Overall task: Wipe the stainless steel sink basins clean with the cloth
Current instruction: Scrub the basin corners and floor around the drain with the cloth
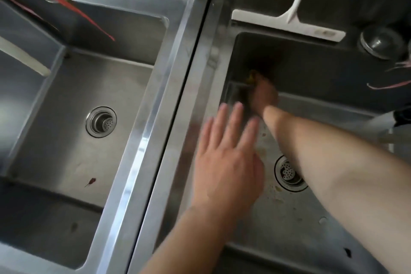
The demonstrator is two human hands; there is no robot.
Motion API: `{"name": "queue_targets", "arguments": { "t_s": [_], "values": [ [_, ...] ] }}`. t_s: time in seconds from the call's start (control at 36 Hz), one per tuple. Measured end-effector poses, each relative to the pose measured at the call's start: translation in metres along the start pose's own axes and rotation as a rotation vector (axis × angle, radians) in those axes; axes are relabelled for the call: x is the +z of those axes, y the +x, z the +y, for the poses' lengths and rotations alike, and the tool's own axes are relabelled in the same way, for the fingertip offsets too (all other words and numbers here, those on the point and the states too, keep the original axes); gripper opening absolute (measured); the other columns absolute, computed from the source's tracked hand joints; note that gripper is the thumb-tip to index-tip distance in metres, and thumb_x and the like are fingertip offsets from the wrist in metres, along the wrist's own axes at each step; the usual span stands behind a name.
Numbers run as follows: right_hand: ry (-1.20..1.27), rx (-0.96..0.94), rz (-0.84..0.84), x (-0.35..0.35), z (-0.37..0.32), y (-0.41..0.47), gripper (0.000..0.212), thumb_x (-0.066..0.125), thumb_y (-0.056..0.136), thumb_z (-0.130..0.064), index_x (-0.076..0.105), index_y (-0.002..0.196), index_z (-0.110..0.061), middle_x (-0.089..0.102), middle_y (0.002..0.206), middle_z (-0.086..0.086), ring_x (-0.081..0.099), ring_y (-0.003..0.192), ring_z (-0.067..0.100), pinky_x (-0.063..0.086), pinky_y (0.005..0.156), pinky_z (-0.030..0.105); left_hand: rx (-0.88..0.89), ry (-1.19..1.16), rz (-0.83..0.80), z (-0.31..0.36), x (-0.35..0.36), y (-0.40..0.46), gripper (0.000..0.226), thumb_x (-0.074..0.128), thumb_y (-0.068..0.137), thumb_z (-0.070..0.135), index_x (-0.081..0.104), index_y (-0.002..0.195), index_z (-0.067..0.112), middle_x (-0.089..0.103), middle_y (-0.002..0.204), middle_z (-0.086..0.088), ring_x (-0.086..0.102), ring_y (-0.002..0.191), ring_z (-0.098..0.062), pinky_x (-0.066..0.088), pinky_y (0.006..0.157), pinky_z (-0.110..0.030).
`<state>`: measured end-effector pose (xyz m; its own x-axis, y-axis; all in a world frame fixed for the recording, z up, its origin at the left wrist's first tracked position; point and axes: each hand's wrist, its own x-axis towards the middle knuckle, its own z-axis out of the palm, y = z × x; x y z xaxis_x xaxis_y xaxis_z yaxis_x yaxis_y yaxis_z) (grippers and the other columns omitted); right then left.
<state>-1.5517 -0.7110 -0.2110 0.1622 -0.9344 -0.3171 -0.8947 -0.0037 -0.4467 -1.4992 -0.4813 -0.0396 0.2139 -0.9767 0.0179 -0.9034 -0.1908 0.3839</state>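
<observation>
Head view: your left hand (224,162) flat, fingers straight, holding nothing; your right hand (264,95) blurry on the cloth (252,78), grip unclear.

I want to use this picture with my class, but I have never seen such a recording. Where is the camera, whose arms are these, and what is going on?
There is no machine: a person wears a camera on the head, looking down at two stainless steel sink basins. The right hand reaches deep into the stained right basin and seems to press a yellowish cloth into its far corner. The left hand, fingers straight and holding nothing, is blurred above that basin's left rim. A white plastic squeegee lies behind it. The left basin holds a small dark red scrap.
</observation>
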Motion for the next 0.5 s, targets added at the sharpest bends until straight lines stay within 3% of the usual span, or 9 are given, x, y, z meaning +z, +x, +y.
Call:
{"name": "queue_targets", "arguments": {
  "t_s": [0.08, 0.14, 0.22, 0.33, 0.5],
  "values": [
    [-0.184, -0.129, -0.265, 0.022, 0.008, -0.006, 0.063, 0.060, 0.093, -0.035, 0.036, 0.149, -0.018, 0.037, 0.153, 0.017, 0.037, 0.139, 0.038, 0.031, 0.115, 0.050, -0.141, 0.215, -0.094, -0.035, -0.006, 0.022, 0.077, 0.039, 0.092, 0.054, 0.015, 0.158, 0.024, 0.002, 0.167, -0.007, -0.004, 0.153, -0.030, 0.003, 0.124, -0.049],
    [-0.265, -0.157, -0.356, 0.038, 0.016, -0.011, 0.074, 0.058, 0.095, -0.032, 0.022, 0.156, -0.013, 0.017, 0.163, 0.015, 0.016, 0.150, 0.036, 0.018, 0.121, 0.053, -0.197, 0.287, -0.177, -0.059, 0.001, 0.026, 0.081, 0.028, 0.093, 0.063, 0.001, 0.159, 0.024, -0.007, 0.166, -0.006, -0.013, 0.152, -0.029, -0.001, 0.124, -0.049],
    [-0.313, -0.157, -0.367, 0.056, 0.023, -0.012, 0.081, 0.053, 0.097, -0.034, 0.003, 0.159, -0.021, -0.001, 0.167, 0.007, -0.002, 0.153, 0.031, 0.010, 0.119, 0.057, -0.163, 0.327, -0.176, -0.077, 0.013, 0.024, 0.079, 0.027, 0.095, 0.063, 0.008, 0.159, 0.020, 0.005, 0.166, -0.010, -0.003, 0.153, -0.031, 0.008, 0.123, -0.052],
    [-0.299, -0.175, -0.302, 0.064, 0.025, -0.005, 0.073, 0.045, 0.100, -0.026, 0.002, 0.159, -0.021, -0.003, 0.167, 0.004, -0.005, 0.153, 0.030, 0.006, 0.119, 0.057, -0.129, 0.335, -0.082, -0.082, 0.025, 0.024, 0.076, 0.026, 0.097, 0.062, 0.014, 0.159, 0.020, 0.011, 0.166, -0.011, 0.002, 0.153, -0.030, 0.012, 0.122, -0.053],
    [-0.239, -0.129, -0.259, 0.078, 0.012, 0.001, 0.078, 0.045, 0.098, -0.030, -0.005, 0.158, -0.033, -0.011, 0.166, 0.001, -0.013, 0.152, 0.032, -0.005, 0.117, 0.061, -0.097, 0.342, -0.022, -0.085, 0.029, 0.022, 0.074, 0.030, 0.098, 0.059, 0.015, 0.159, 0.020, 0.010, 0.166, -0.011, 0.001, 0.153, -0.031, 0.012, 0.122, -0.054]
  ]
}}
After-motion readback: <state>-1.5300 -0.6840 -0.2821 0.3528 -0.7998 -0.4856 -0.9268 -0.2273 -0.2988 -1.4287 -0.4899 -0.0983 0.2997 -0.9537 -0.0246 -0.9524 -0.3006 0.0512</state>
